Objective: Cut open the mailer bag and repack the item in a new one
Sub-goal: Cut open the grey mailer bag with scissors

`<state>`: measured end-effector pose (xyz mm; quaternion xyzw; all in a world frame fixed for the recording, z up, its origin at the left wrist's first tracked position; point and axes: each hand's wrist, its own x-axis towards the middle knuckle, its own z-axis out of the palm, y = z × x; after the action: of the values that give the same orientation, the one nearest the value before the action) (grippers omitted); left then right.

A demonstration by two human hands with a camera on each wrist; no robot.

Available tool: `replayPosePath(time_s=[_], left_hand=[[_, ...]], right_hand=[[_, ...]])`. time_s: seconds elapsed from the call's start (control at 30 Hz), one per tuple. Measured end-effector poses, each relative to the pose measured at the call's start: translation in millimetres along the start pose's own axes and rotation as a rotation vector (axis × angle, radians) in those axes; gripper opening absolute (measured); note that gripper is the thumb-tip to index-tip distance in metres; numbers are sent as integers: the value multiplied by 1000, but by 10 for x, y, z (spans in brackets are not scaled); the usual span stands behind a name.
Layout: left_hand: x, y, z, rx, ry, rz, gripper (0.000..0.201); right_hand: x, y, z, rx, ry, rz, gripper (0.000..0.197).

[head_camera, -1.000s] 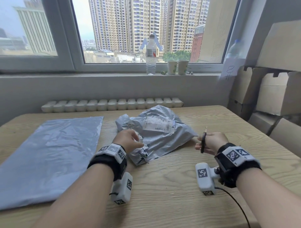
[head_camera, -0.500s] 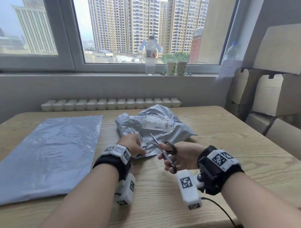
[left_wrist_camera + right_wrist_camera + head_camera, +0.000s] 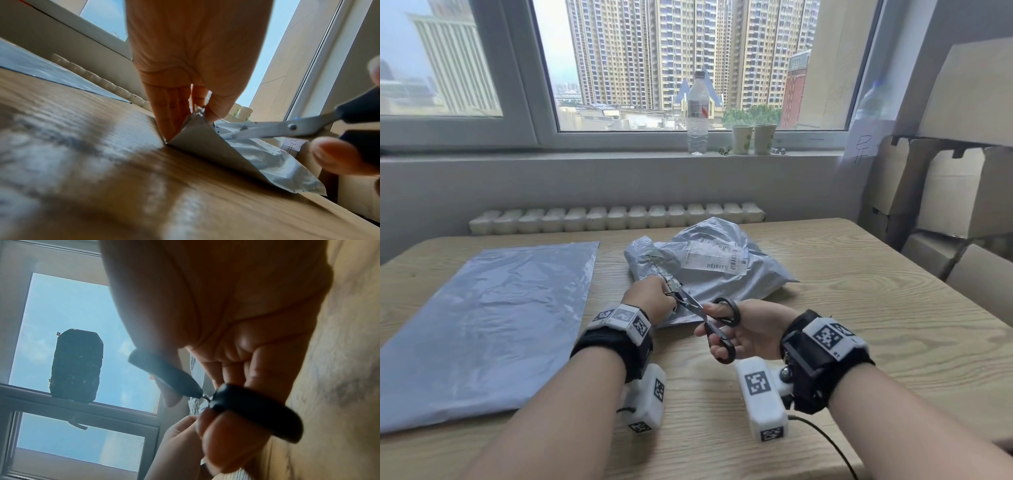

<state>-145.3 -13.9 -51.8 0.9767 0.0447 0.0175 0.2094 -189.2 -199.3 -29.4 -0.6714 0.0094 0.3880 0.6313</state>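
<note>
A crumpled grey mailer bag (image 3: 726,277) with a white shipping label (image 3: 714,256) lies mid-table. My left hand (image 3: 654,298) pinches its near left corner (image 3: 195,123) and lifts it off the wood. My right hand (image 3: 743,330) grips black-handled scissors (image 3: 709,315), thumb and fingers through the loops (image 3: 257,412). The steel blades (image 3: 267,129) stand parted at the bag's edge just right of my left fingers. A flat new grey mailer (image 3: 482,325) lies on the left of the table. The item inside the bag is hidden.
The wooden table (image 3: 859,308) has bare room at the right and front. Cardboard boxes (image 3: 955,192) are stacked at the right. A water bottle (image 3: 698,113) and two paper cups (image 3: 753,138) stand on the windowsill; a radiator (image 3: 616,217) runs behind the table.
My right hand swung the scissors from the right side over to the bag's near left corner and the blades opened. My left hand kept hold of the corner and raised it.
</note>
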Motion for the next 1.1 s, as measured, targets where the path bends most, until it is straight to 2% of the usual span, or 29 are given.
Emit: replayPosePath(time_s=[0.4,0.57,0.83,0.93,1.1], left_hand=[[-27,-13,-64,-105,97,-21,4],[-10,-102,-94,-186,138,-39,14],[-63,-112,-166,-264,245,36,3],[-82,-123,-200,-287,245,33,2],[-109,-105,-224,-368,204,41,12]], right_hand=[[7,-8,15,29,6,-3,43],[-15,1,24,27,-24,-16,46],[31,-35,95,49,-44,-30,44],[44,-73,128,76,-31,-57,42],[110,-75,210,140,18,-100,40]])
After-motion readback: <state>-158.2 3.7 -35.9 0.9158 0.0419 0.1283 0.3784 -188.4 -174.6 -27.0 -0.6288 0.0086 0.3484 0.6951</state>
